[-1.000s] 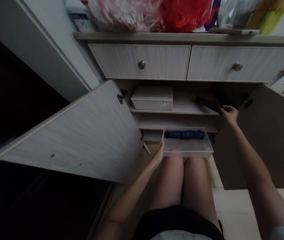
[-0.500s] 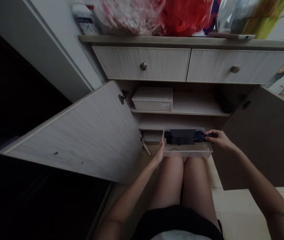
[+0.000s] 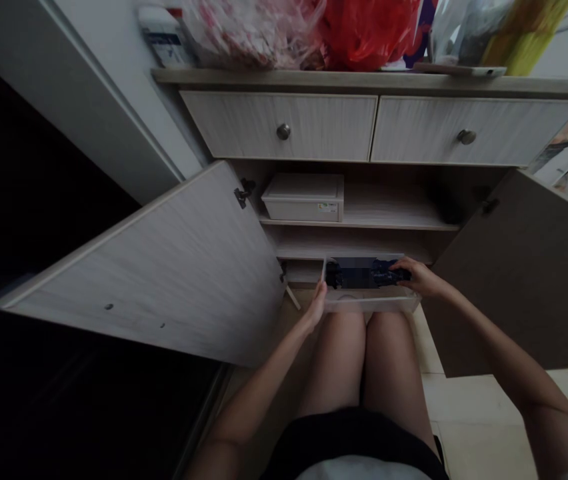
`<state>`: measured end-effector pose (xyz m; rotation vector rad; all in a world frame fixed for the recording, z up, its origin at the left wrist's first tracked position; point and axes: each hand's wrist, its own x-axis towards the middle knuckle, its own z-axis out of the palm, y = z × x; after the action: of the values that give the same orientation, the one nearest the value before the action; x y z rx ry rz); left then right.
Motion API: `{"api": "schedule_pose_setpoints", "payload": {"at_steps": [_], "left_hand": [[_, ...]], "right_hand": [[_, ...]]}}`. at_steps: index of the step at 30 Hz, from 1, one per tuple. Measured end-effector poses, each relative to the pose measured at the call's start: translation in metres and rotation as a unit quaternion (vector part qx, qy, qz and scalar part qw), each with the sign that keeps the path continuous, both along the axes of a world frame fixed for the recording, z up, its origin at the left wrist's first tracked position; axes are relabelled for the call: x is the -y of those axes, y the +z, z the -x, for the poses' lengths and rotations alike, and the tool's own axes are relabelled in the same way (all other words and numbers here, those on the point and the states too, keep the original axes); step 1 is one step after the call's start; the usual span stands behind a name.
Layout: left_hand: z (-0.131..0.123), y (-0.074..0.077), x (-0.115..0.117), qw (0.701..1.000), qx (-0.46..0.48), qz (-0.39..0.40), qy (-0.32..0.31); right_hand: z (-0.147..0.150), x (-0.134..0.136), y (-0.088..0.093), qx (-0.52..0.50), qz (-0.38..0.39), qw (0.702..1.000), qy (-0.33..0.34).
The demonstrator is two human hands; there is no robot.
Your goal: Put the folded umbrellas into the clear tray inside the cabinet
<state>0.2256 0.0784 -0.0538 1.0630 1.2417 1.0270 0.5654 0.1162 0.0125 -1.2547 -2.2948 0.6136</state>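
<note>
Dark blue bundle (image 3: 383,272) lies already inside our clear tray (image 3: 371,305) at twelve o'clock from our knees (image 3: 349,328), just out from the lower shelf (image 3: 354,243), our right hand (image 3: 417,279) clamped on the bundle's end, our left hand (image 3: 318,305) closed on the tray's left wall.

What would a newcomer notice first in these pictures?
A red plastic bag on top of the cabinet stands out first. Below, between the open cabinet doors, the right hand is on a dark blue bundle in a clear plastic tray, whose edge the left hand touches.
</note>
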Motion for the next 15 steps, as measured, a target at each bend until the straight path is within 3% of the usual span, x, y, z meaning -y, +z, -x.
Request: {"api": "schedule_pose_setpoints", "payload": {"at_steps": [4,8,12,15], "left_hand": [[0.0,0.0,0.0,1.0,-0.004,-0.003,0.003],[0.0,0.001,0.002,0.999,-0.028,-0.014,-0.009],[0.0,0.003,0.001,0.998,-0.041,-0.039,-0.013],[0.0,0.003,-0.001,0.998,-0.037,-0.045,-0.011]], "right_hand": [[0.011,0.001,0.003,0.16,-0.029,0.987,0.002],[0.027,0.008,0.011,0.311,-0.036,0.95,-0.019],[0.038,0.011,0.017,0.371,-0.081,0.925,-0.017],[0.033,0.004,0.016,0.37,-0.072,0.926,-0.005]]}}
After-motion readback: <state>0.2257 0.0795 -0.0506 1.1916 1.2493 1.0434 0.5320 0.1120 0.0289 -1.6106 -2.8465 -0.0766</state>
